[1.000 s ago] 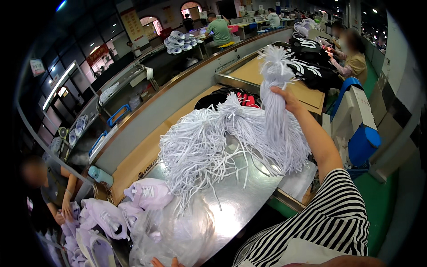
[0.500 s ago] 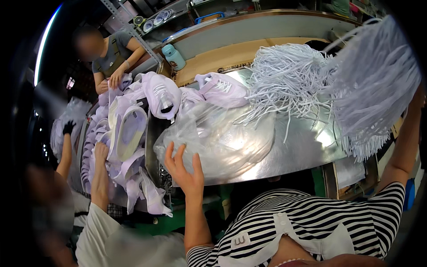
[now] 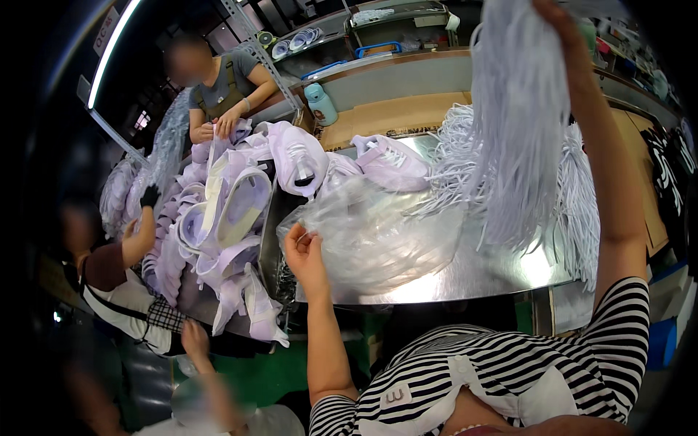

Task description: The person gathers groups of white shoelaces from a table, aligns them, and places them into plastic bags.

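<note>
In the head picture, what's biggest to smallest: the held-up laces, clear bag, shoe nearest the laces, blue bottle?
1. Held-up laces and clear bag: about alike; laces seem nearer the camera, so unranked
2. Shoe
3. Blue bottle

A plastic bag (image 3: pixel 385 243) lies on the worktop (image 3: pixel 498 280). Laces (image 3: pixel 452 160) are on its right, a pile of shoes (image 3: pixel 243 207) on its left. A bottle (image 3: pixel 321 105) stands behind the shoes.

White lace bundle (image 3: pixel 515 138) aloft, crumpled clear plastic bag (image 3: pixel 385 240) below left
</note>
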{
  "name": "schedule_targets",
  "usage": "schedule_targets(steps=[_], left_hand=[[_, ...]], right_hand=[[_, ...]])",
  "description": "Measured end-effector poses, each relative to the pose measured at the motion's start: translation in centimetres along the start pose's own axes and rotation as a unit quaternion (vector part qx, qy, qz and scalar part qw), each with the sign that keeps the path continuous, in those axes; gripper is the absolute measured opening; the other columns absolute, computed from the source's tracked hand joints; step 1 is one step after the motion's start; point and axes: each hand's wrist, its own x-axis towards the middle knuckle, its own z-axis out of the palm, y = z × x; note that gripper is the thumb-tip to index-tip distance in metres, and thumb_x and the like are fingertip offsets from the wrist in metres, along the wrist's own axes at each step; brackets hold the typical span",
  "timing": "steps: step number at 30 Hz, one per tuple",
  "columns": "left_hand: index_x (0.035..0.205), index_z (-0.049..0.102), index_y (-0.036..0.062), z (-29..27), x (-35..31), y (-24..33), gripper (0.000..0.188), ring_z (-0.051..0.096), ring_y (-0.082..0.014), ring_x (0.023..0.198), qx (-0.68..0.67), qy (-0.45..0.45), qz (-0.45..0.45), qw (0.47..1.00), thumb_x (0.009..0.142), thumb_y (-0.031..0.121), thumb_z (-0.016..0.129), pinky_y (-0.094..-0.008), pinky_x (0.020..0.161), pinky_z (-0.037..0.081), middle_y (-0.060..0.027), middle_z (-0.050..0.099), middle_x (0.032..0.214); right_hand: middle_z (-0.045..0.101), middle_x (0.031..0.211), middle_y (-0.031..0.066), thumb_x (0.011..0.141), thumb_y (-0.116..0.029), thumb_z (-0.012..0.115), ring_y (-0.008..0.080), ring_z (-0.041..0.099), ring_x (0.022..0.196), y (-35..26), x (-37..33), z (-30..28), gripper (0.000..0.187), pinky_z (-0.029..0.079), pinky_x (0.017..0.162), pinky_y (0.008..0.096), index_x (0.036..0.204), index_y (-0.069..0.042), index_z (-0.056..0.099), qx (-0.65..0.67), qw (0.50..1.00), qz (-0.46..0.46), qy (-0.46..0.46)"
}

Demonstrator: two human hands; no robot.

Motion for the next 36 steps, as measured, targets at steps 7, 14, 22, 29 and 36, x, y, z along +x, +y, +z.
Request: schedule_targets(steps=[7,14,22,29,36], left_hand=[[0.117,0.051,0.0012,1.3,2.1,3.7,0.035,0.056,-0.0165,0.095,-0.363,-0.006,-0.069,0.929,0.084,-0.01,0.054,-0.031,0.089,0.047,-0.007,0.054,0.105],[0.11,0.056,-0.0011,2.4,4.8,3.3,0.034,0.058,-0.0187,0.093,-0.471,-0.062,-0.162,0.865,0.079,-0.015,0.051,-0.0311,0.087,0.049,-0.0096,0.06,0.103],[0.103,0.059,0.0,4.0,1.4,4.8,0.027,0.057,-0.0186,0.093,-0.466,-0.198,-0.221,0.833,0.079,-0.011,0.053,-0.0302,0.083,0.048,-0.009,0.058,0.106],[0.096,0.061,-0.0005,-3.6,1.1,8.4,0.022,0.053,-0.0173,0.097,-0.403,-0.244,-0.183,0.863,0.075,-0.002,0.055,-0.0299,0.083,0.044,-0.0096,0.054,0.11],[0.115,0.049,-0.004,-6.4,1.7,10.5,0.038,0.05,-0.0273,0.108,0.074,-0.01,0.199,0.977,0.078,0.002,0.057,-0.0397,0.096,0.038,-0.0159,0.049,0.117]], right_hand=[[0.064,0.115,0.0082,0.086,-0.044,0.061,0.0252,0.057,0.109,22.7,-2.1,2.2,0.041,0.04,0.099,0.037,0.113,-0.013,0.066,-0.311,0.925,0.063,-0.207],[0.064,0.111,0.0095,0.068,-0.013,0.076,0.0151,0.057,0.103,34.0,-13.2,12.5,0.057,0.043,0.093,0.0323,0.12,-0.002,0.055,-0.083,0.88,0.247,-0.397],[0.061,0.112,0.0115,0.072,-0.024,0.075,0.0241,0.055,0.105,37.2,-11.7,14.2,0.06,0.042,0.094,0.036,0.123,-0.002,0.053,-0.189,0.844,0.184,-0.467],[0.061,0.112,0.0113,0.074,-0.026,0.073,0.024,0.053,0.107,39.2,-5.5,11.4,0.057,0.04,0.095,0.0357,0.123,-0.003,0.054,-0.144,0.847,0.276,-0.431],[0.059,0.117,0.0083,0.081,-0.025,0.067,0.0207,0.053,0.108,37.5,-4.2,11.4,0.046,0.039,0.098,0.0345,0.121,-0.006,0.057,-0.172,0.865,0.139,-0.451]])
